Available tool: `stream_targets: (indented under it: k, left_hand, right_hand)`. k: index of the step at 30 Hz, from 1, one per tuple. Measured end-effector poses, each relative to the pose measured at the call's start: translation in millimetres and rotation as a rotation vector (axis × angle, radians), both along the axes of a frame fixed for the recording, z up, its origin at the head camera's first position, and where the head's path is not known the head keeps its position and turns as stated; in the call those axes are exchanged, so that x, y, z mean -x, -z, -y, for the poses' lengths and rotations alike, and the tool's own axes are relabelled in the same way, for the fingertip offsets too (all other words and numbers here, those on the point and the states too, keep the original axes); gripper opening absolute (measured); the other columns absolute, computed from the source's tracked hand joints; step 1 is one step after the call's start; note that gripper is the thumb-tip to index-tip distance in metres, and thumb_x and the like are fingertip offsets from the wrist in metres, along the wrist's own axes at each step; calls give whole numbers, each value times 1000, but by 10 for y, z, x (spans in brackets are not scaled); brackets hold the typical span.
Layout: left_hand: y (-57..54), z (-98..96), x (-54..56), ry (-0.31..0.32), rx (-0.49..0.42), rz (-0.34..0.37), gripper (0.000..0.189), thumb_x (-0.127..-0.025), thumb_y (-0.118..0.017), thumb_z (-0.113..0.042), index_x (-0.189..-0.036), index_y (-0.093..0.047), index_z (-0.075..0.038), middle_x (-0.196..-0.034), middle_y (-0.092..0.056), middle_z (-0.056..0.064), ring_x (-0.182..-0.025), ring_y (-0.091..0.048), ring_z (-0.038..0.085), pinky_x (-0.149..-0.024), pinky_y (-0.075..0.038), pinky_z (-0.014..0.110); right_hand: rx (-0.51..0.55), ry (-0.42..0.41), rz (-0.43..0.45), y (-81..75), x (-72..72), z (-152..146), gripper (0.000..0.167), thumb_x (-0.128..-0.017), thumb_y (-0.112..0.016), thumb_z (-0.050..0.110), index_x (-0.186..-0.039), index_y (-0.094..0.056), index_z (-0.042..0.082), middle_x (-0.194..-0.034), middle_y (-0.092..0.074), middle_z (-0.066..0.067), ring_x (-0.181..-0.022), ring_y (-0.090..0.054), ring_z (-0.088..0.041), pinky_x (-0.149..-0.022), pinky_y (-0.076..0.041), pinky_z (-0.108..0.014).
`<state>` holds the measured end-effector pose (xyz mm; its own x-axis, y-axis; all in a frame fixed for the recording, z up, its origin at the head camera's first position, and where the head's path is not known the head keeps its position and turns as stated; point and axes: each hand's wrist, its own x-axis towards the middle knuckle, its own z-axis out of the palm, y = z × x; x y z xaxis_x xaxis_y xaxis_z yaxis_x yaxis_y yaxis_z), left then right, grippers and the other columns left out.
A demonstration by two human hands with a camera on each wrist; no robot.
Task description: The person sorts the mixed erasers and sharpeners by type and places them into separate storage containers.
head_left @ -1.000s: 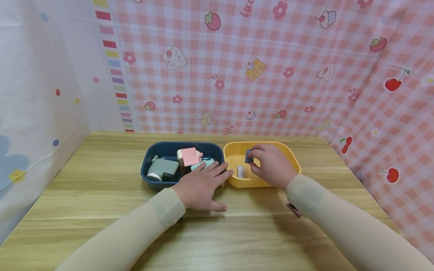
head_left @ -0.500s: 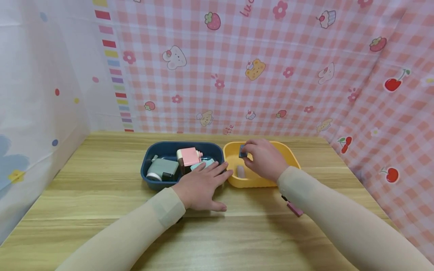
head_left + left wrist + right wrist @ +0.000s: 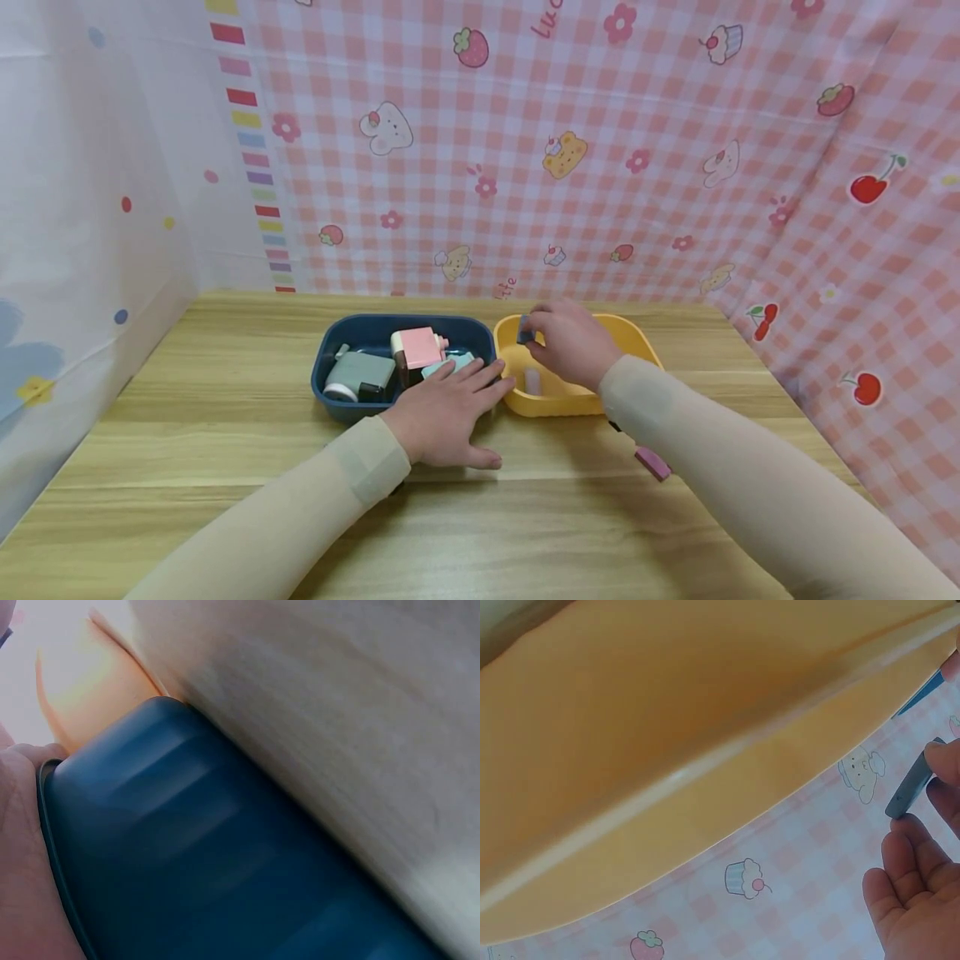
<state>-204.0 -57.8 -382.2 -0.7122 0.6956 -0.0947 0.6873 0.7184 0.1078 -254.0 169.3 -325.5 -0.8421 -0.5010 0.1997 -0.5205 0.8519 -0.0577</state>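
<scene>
My right hand [image 3: 573, 342] pinches a small, flat blue-grey block [image 3: 525, 330] between thumb and fingers over the left part of the yellow basin [image 3: 645, 346]. In the right wrist view the block [image 3: 913, 784] looks like a thin bar held by its upper end. A pale little block [image 3: 532, 382] lies on the basin floor. My left hand [image 3: 446, 417] rests with spread fingers on the right front rim of the dark blue basin [image 3: 360, 319]. Inside that basin sit a grey-green boxy item [image 3: 362, 372], a pink one [image 3: 417, 346] and a light teal piece [image 3: 461, 360], partly behind my fingers.
Both basins stand side by side on a wooden table [image 3: 480, 533], near the patterned cloth [image 3: 510, 208] at the back. A pink bar [image 3: 653, 463] lies in front of the yellow basin, beside my right sleeve. A small dark thing [image 3: 615, 426] shows near that sleeve.
My right hand has moved left and slightly away from me with the blue-grey block, towards the yellow basin's left end. More of the pink bar shows. My left hand has stayed put.
</scene>
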Motion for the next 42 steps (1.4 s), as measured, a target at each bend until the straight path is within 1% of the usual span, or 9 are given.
stream_targets:
  k: [7,13,24,33,42]
  left_hand:
    - [7,-9,9,-1,4,2,102,-89,-63,-78,-170,-23,-30,-179,-12,-2,-166,-14,27,-133,-16,55]
    - [16,-18,13,-5,11,1,103,-88,-63,-78,-170,-22,-30,-179,-12,-3,-166,-13,26,-133,-16,55]
    - [0,-15,2,1,3,-13,103,-88,-64,-78,-170,-23,-29,-179,-14,-2,-166,-15,26,-133,-18,55]
    - [-7,-10,0,0,0,-9,103,-88,-64,-78,-170,-23,-29,-179,-12,-3,-166,-14,26,-133,-17,55]
    - [4,-2,-3,0,-12,-10,101,-89,-64,-77,-169,-25,-29,-179,-14,-2,-166,-15,26,-133,-17,55]
  right_hand:
    - [-2,13,36,-7,35,54,17,-95,-80,19,-111,-80,13,-119,-74,-6,-108,-64,-28,-101,-58,-42]
    - [-9,10,41,6,61,60,17,-95,-80,17,-111,-80,12,-122,-74,-8,-111,-65,-29,-103,-58,-43]
    - [-26,-10,11,36,83,72,13,-94,-80,16,-106,-81,13,-114,-75,-7,-106,-67,-26,-99,-59,-42]
    - [-36,29,47,20,67,77,27,-95,-80,19,-120,-78,8,-124,-74,-10,-119,-65,-32,-110,-54,-47]
    - [-46,38,53,6,52,84,28,-96,-79,20,-121,-78,8,-125,-74,-9,-121,-65,-31,-111,-54,-46]
